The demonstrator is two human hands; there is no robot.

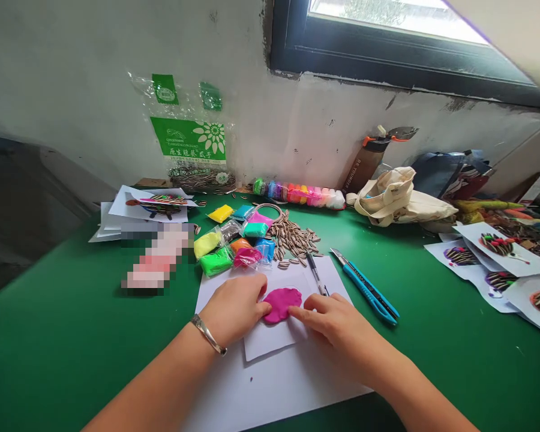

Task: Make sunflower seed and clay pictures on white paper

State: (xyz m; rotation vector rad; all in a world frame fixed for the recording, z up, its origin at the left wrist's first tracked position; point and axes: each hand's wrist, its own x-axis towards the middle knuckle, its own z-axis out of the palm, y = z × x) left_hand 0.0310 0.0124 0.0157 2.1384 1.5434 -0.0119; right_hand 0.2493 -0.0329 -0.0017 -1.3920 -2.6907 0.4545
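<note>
A flattened magenta patch of modelling clay (282, 305) lies on a small white card (274, 348), which rests on a larger white sheet of paper (270, 396). At the clay's left edge, my left hand (237, 303) has its thumb on the clay and its fingers curled around the upper left side. My right hand (333, 318) touches the right edge with an outstretched index finger; its other fingers are bent and hold nothing visible. A pen (317, 273) lies on the paper just beyond my right hand.
A blue utility knife (366, 288) lies right of the paper. Bagged coloured clay (216, 261) and a pile of sunflower seeds (294, 237) sit behind it. A seed bag (193, 144), bottle (364, 162) and cloth bag (396, 198) stand along the wall. Seed-decorated cards (499, 243) lie right.
</note>
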